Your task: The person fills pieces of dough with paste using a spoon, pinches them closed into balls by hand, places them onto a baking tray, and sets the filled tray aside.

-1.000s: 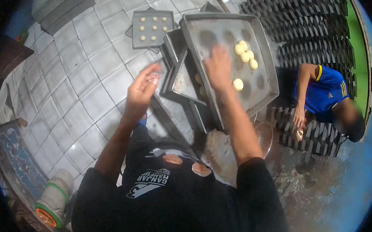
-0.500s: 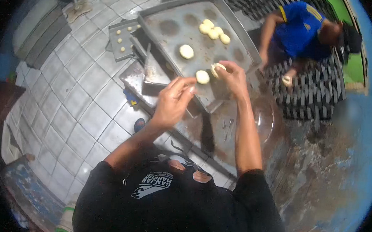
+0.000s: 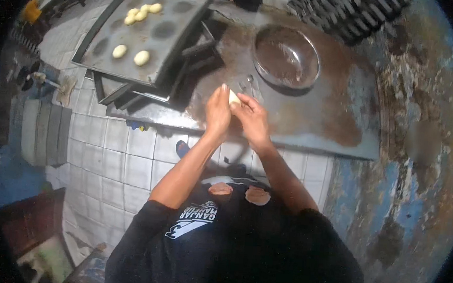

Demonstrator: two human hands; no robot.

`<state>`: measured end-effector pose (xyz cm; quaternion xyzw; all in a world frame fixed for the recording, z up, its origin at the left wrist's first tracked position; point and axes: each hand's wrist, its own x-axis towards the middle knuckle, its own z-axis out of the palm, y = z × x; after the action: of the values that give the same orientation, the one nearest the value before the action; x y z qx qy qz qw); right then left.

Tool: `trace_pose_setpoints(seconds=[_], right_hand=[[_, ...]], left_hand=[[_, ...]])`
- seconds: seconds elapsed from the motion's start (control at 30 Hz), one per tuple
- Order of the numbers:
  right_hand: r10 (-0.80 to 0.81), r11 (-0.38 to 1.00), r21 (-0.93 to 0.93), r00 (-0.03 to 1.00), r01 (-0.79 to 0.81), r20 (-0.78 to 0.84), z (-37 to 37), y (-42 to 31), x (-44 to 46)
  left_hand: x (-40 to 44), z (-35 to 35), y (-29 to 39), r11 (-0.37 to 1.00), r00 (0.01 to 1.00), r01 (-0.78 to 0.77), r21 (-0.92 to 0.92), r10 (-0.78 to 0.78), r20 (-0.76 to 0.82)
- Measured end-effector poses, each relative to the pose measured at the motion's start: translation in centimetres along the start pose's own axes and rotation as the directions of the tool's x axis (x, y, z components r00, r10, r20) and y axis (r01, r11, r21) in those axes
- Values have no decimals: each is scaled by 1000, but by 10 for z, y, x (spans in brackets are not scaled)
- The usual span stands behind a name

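A pale dough ball (image 3: pixel 234 97) is between my two hands, over the near side of the worktop. The fingers of my right hand (image 3: pixel 252 119) are curled around it from the right. My left hand (image 3: pixel 218 112) has its fingers stretched upward, with its palm side facing the dough; the contact there is partly hidden. To the left, a large metal tray (image 3: pixel 96 64) carries two separate round dough pieces, one being the near piece (image 3: pixel 142 58), and a cluster of several smaller dough balls (image 3: pixel 140 16) farther back.
A wide shiny bowl (image 3: pixel 314 79) stands on the stained worktop (image 3: pixel 322 122), right of my hands. Metal utensils (image 3: pixel 249 84) lie just beyond my fingers. More trays (image 3: pixel 109 87) are stacked under the large one. Dark slatted stacks (image 3: pixel 346 13) stand at the back.
My hands have come away from the tray and together over the worktop, the right still holding dough. The view has swung right, so the tray now appears farther left; the co-worker is out of view.
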<state>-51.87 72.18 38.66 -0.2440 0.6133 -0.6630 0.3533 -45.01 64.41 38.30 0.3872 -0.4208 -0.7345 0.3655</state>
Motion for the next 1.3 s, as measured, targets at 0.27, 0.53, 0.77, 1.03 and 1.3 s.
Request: trace_pose_setpoints(seconds=[0.27, 0.53, 0.77, 1.03, 1.3], right_hand=[[-96, 966, -249, 989, 67, -110, -74, 38, -4], [82, 912, -409, 987, -18, 138, -95, 99, 94], [95, 254, -967, 995, -22, 2, -117, 192, 165], [72, 674, -734, 983, 79, 171, -126, 127, 190], [43, 212, -974, 996, 74, 85, -171, 115, 296]], left_hand=[[-19, -2, -67, 930, 971, 234, 284, -236, -28], [11, -35, -107, 922, 904, 343, 177, -376, 206], [110, 6, -45, 967, 908, 228, 114, -254, 332], [193, 37, -23, 927, 915, -32, 373, -123, 384], [244, 63, -35, 820, 942, -63, 569, -140, 306]])
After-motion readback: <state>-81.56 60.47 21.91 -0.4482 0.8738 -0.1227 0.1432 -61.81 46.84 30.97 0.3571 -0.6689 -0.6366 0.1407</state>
